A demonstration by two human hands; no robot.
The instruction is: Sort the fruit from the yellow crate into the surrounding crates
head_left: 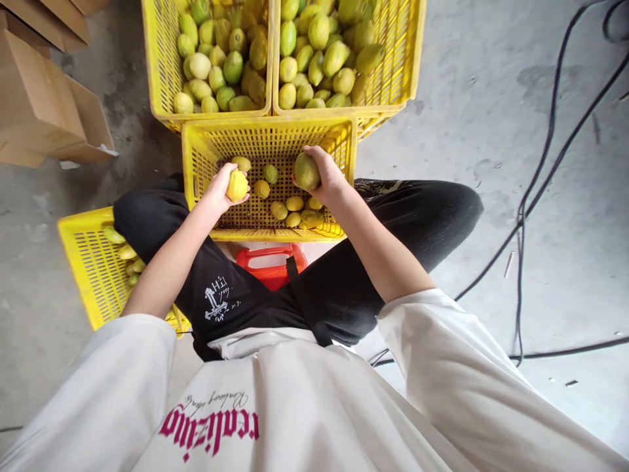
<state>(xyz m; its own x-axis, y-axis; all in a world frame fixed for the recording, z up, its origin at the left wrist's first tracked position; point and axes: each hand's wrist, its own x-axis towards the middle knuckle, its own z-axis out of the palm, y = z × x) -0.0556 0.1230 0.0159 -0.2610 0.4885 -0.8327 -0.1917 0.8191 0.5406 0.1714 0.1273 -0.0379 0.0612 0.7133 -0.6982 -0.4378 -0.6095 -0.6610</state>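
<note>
Between my legs is a yellow plastic crate (269, 124) with several lemons (293, 204) scattered on its dark slotted bottom. My left hand (222, 191) is closed around a bright yellow lemon (236, 186) over the crate's left part. Another lemon (241, 163) shows just beyond those fingers. Over the right part, my right hand (328, 172) grips a larger, dull green lemon (307, 172). A small green fruit (270, 173) lies on the crate bottom between both hands.
Two yellow crates, left (211, 115) and right (344, 105), hold many green and yellow lemons at the front. Another crate (98, 275) with fruit stands by my left leg. Cardboard boxes (44, 98) lie far left. Black cables (533, 196) cross the floor right. A red stool (272, 278) is beneath me.
</note>
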